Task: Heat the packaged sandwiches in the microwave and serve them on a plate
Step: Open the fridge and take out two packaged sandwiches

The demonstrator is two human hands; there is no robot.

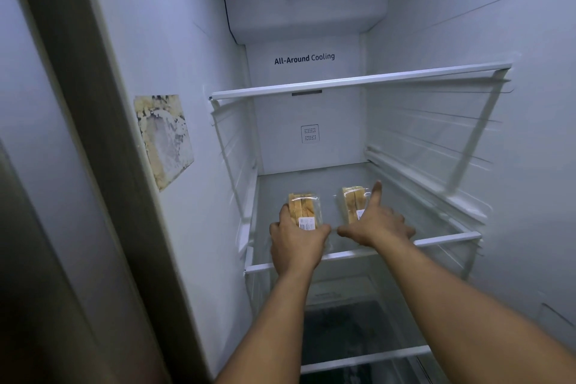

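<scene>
Two packaged sandwiches in clear plastic lie on a glass fridge shelf [445, 238]. My left hand [296, 240] grips the left sandwich pack [304, 207] from its near end, fingers and thumb curled round it. My right hand [375, 221] reaches over the right sandwich pack [352, 201] with fingers spread and straight, thumb out to the left. That hand hides the near part of the right pack; whether it touches the pack is unclear. No microwave or plate is in view.
The fridge is open, with an upper glass shelf [358, 79] above and lower shelves [367, 358] below. A stained yellowish sticker [163, 140] is on the left inner wall. The door frame [78, 134] stands close on the left.
</scene>
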